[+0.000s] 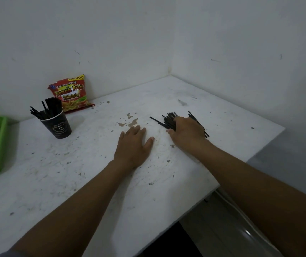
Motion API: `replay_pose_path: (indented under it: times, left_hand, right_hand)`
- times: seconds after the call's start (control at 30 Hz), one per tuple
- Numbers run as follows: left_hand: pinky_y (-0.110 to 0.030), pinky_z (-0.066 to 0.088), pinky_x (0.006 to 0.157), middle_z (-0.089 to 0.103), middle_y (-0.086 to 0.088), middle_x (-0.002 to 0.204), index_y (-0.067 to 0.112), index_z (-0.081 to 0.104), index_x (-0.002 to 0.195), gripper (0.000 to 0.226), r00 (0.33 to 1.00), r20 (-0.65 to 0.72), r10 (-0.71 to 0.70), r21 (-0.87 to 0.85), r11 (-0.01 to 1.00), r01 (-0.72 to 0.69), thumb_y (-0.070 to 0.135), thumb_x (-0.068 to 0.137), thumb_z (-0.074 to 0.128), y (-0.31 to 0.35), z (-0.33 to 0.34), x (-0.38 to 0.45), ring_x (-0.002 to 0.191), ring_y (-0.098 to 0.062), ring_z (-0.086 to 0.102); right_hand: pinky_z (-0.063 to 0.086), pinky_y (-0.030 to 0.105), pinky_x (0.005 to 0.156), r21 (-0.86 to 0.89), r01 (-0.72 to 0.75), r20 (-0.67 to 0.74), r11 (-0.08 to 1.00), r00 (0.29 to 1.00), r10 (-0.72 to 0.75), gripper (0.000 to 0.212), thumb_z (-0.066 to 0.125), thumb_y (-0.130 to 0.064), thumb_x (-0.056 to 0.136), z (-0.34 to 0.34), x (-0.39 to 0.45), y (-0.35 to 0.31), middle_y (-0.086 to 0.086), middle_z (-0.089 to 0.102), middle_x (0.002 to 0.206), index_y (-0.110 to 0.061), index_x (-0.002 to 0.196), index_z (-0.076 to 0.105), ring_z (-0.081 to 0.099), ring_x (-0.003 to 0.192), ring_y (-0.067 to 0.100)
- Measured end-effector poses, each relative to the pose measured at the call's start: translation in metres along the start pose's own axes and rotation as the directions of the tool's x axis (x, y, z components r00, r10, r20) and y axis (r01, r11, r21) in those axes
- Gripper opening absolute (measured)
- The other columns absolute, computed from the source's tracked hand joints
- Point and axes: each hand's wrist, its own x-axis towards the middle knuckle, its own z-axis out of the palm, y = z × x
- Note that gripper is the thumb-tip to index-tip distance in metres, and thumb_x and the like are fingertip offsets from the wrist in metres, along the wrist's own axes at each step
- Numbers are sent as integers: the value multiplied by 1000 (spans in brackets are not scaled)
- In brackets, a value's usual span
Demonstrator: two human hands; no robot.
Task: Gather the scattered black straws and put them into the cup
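Resting over a pile of black straws near the counter's far right corner, the right hand curls around them; the left hand lies flat alongside. A dark cup holding straws stands before a "French Fries 2000" bag; its own lettering is illegible.
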Motion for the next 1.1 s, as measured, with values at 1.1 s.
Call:
replay_pose_path:
  times: [1.1]
  left_hand:
    - [-52,1,126,7,-2,171,29,15,162,81,991,130,-20,138,990,2,75,95,14,0,1,4,158,-21,2]
  right_hand:
    - [53,32,77,-320,97,459,943,886,64,40,68,-25,93,-57,40,-34,11,61,125,-3,126,61,67,106,26]
